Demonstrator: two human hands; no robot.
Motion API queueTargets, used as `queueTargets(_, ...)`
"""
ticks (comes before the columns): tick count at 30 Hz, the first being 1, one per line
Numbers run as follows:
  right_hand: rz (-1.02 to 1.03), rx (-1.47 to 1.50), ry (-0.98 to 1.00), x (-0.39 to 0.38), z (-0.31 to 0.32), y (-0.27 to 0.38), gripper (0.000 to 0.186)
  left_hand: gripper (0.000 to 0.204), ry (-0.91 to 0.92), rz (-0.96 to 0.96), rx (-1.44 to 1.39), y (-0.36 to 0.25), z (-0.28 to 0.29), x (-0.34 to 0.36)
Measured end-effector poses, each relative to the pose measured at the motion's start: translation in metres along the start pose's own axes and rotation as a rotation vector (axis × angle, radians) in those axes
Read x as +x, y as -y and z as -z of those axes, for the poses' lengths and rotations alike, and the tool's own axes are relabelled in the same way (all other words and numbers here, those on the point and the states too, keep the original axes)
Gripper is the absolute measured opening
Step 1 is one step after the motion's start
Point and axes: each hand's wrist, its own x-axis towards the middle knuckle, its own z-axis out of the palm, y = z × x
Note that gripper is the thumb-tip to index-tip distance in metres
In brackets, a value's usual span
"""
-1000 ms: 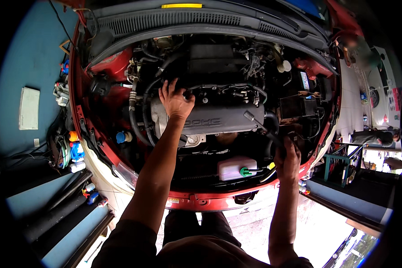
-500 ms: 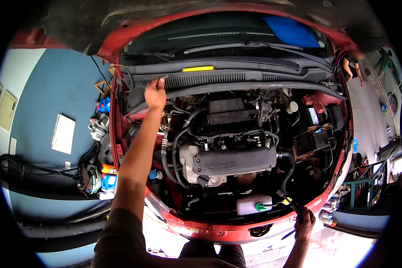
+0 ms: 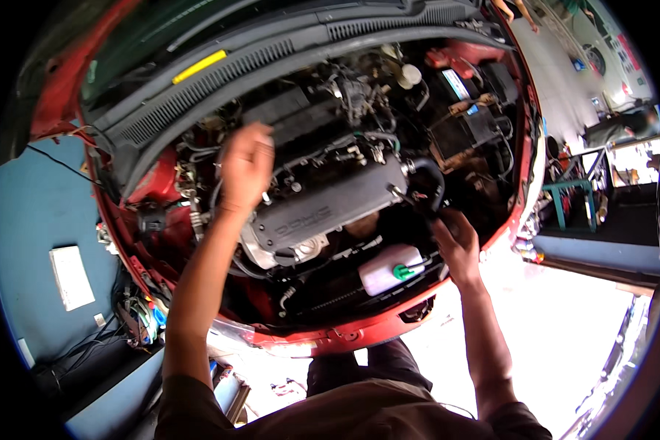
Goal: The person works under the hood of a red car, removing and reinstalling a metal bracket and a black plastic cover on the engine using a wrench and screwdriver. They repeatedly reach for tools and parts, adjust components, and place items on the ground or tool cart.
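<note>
Red car, bay (image 3: pixel 352 338) exposed; its near edge runs across above the wearer's legs. Blue wall (image 3: pixel 33 220) at left, 1 white panel (image 3: pixel 72 279) on it. Floor (image 3: pixel 550 323) very bright at lower right. Teal stand (image 3: pixel 568 185) outside the bay's right edge; 1 pale car (image 3: pixel 590 37) farther off, upper right. Yellow strip (image 3: pixel 199 67) on the cowl, along the far edge. White tank (image 3: pixel 390 270) with green cap (image 3: pixel 402 272) near the near edge, right of middle.

Tool (image 3: pixel 411 201): slim, dark, pale at the tip; over the right half of the bay, between the dark cover (image 3: pixel 330 209) and the right hand (image 3: pixel 458 242). Long axis slants from lower right up to upper left, tip toward the cover's right end. Contact there: cannot tell. Cover's own long axis climbs from lower left to upper right.

Right forearm comes up from the lower edge, leaning slightly left; right hand closed round the tool's rear end. Left arm reaches higher and farther in, slanting rightward; left hand (image 3: pixel 248 167) above the cover's left end, back of hand up, fingers bent. Blurred: cannot tell if they pinch anything.
</note>
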Motion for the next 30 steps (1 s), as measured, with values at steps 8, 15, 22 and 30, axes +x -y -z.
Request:
queueTargets(8,0.228,-0.382,-0.01,0.051,-0.053,0.029,0.029,0.063,0.485,0.029,0.554,0.031,-0.125,-0.064)
queueTargets(15,0.261,-0.381,0.014,0.063,-0.058,0.025,0.029,0.078,0.607,-0.083,0.689,0.046,-0.153,-0.048)
queueTargets(22,0.285,-0.373,0.043,0.064,-0.052,0.009,0.027,0.054,0.503,-0.228,0.724,0.068,-0.159,-0.06)
queueTargets(30,0.341,-0.347,0.092,0.07,-0.066,0.007,0.027,0.048,0.437,-0.124,0.577,0.067,-0.156,-0.061)
